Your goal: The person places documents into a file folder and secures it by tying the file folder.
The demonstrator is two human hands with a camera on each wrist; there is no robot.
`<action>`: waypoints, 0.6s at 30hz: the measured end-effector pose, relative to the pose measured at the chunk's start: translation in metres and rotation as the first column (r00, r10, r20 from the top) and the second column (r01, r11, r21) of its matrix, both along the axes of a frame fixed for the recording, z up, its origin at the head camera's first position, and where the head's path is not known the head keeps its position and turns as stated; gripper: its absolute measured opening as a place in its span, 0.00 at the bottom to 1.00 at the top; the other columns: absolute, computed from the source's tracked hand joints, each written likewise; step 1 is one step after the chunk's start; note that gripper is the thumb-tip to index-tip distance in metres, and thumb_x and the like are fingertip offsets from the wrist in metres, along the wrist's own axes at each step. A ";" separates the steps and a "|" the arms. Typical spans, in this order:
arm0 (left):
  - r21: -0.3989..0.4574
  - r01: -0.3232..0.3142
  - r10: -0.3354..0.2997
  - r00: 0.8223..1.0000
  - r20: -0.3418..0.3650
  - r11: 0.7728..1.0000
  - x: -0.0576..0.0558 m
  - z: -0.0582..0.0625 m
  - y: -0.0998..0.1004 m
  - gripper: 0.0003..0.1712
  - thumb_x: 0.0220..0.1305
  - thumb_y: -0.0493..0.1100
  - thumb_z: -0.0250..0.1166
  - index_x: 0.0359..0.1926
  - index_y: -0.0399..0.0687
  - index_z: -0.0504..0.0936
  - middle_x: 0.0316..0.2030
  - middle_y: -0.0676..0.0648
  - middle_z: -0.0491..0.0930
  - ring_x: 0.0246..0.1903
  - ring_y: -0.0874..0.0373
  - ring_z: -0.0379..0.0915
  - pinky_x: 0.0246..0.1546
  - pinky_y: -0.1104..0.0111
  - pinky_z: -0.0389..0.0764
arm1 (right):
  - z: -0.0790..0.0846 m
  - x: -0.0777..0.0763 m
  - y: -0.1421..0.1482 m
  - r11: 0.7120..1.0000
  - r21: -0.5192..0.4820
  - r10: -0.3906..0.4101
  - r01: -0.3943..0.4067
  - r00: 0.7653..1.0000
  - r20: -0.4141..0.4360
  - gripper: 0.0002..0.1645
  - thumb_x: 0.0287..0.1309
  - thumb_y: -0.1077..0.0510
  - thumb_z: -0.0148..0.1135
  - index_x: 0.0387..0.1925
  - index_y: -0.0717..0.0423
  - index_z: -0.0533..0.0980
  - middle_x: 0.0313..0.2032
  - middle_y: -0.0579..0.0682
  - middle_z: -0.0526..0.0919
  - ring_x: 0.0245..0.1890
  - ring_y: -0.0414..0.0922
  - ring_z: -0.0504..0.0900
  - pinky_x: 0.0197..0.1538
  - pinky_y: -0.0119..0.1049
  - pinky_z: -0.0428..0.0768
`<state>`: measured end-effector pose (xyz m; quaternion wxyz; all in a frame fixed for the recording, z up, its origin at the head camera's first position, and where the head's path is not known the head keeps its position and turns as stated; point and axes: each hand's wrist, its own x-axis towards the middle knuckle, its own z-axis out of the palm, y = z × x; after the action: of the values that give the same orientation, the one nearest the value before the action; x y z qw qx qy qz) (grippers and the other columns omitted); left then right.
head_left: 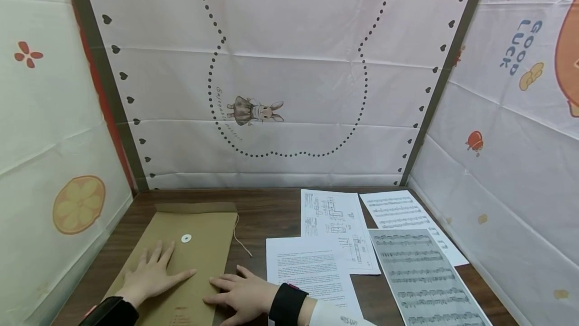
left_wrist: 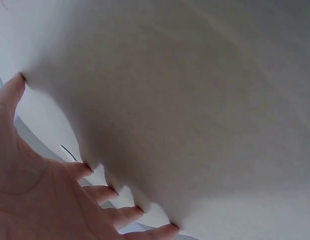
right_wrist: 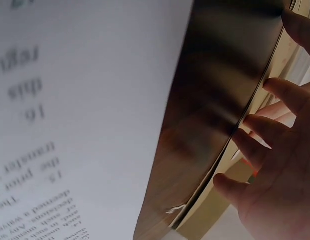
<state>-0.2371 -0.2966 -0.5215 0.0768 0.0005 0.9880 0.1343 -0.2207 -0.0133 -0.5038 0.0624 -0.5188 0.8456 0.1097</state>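
Observation:
A brown paper document envelope [head_left: 205, 250] lies flat at the left of the table, its top flap folded out away from me. Near its upper end sits a white round button [head_left: 186, 238], and a white string [head_left: 242, 245] trails off its right side. My left hand [head_left: 151, 273] rests on the envelope with spread fingers, their tips pressing its surface in the left wrist view. At the envelope's right edge my right hand [head_left: 246, 293] touches with extended fingertips; the right wrist view shows those fingers [right_wrist: 255, 145] along that edge.
Right of the envelope lies a printed text page [head_left: 307, 265], overlapping a sheet of technical drawings [head_left: 334, 215]. Farther right are a grey music sheet [head_left: 420, 270] and a white music sheet [head_left: 398, 203]. Printed cloth walls [head_left: 294, 75] enclose the wooden table [head_left: 271, 210] on three sides.

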 end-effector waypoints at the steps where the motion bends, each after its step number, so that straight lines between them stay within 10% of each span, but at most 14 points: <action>1: 0.001 0.004 -0.004 1.000 -0.005 1.000 -0.001 0.000 0.000 0.67 0.60 0.82 0.54 0.79 0.33 0.52 0.75 0.18 0.44 0.71 0.11 0.36 0.57 0.13 0.47 | 0.000 0.001 0.000 1.000 0.002 0.006 -0.006 1.000 -0.011 0.41 0.67 0.26 0.52 0.77 0.22 0.55 0.81 0.36 0.53 0.80 0.34 0.56 0.80 0.44 0.62; 18: -0.004 0.071 -0.071 0.997 0.014 0.997 -0.008 0.014 0.020 0.67 0.55 0.81 0.61 0.78 0.36 0.56 0.76 0.21 0.47 0.72 0.11 0.37 0.54 0.14 0.53 | 0.005 0.015 0.003 0.997 -0.029 0.069 -0.070 0.997 -0.023 0.34 0.72 0.32 0.51 0.76 0.23 0.60 0.78 0.38 0.61 0.76 0.36 0.65 0.74 0.38 0.69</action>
<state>-0.2450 -0.2763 -0.5075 0.0886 0.0346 0.9871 0.1291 -0.2058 -0.0105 -0.4991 0.0414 -0.5474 0.8293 0.1050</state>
